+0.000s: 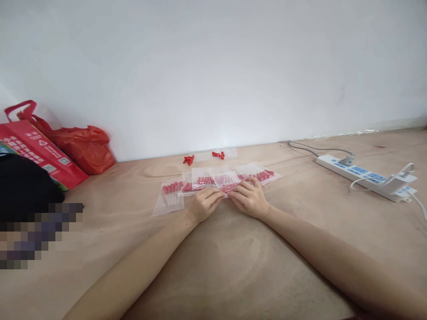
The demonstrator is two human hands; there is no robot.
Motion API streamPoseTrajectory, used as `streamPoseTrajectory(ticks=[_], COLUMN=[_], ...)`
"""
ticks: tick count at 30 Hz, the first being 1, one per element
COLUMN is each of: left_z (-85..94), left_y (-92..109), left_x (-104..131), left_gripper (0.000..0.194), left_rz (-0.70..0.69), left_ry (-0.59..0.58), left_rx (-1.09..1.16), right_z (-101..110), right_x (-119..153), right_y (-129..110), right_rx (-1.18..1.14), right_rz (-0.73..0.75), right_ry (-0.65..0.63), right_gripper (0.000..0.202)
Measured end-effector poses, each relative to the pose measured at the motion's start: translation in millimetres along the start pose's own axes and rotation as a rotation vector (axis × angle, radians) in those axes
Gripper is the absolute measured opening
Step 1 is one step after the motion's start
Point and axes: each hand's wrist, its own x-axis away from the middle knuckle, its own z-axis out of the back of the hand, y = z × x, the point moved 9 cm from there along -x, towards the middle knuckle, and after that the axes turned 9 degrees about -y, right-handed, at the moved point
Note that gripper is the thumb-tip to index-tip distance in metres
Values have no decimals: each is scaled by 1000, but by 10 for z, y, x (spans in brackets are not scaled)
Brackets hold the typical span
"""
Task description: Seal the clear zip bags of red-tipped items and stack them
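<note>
Both hands are at the near edge of a clear plastic zip bag that holds small red-topped pieces. My left hand pinches the bag's edge with its fingers closed. Close beside it, my right hand has its fingers closed on the same edge. Overlapping around this bag lie several similar bags, among them one at the left and one at the right, with red ends showing in a row. What exactly the red pieces are is too small to tell.
Loose red pieces lie near the wall, beside another clear bag with red pieces on it. A white power strip with plugs and cables sits at right. At left are a red plastic bag, a red printed bag and black cloth.
</note>
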Motion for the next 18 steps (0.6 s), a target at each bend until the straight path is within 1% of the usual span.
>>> streamPoseTrajectory(ticks=[5, 12, 18], left_z=[8, -8, 4], left_y=[4, 82, 75], left_x=[7, -31, -12], left_gripper=[10, 9, 10], left_rz=[-18, -70, -42], left_ry=[11, 7, 12], left_rx=[-8, -28, -43], right_z=[4, -40, -11], right_x=[-6, -14, 14], right_y=[-33, -50, -39], right_rx=[8, 42, 89], right_rz=[21, 23, 52], right_ry=[22, -23, -23], right_gripper=[12, 15, 15])
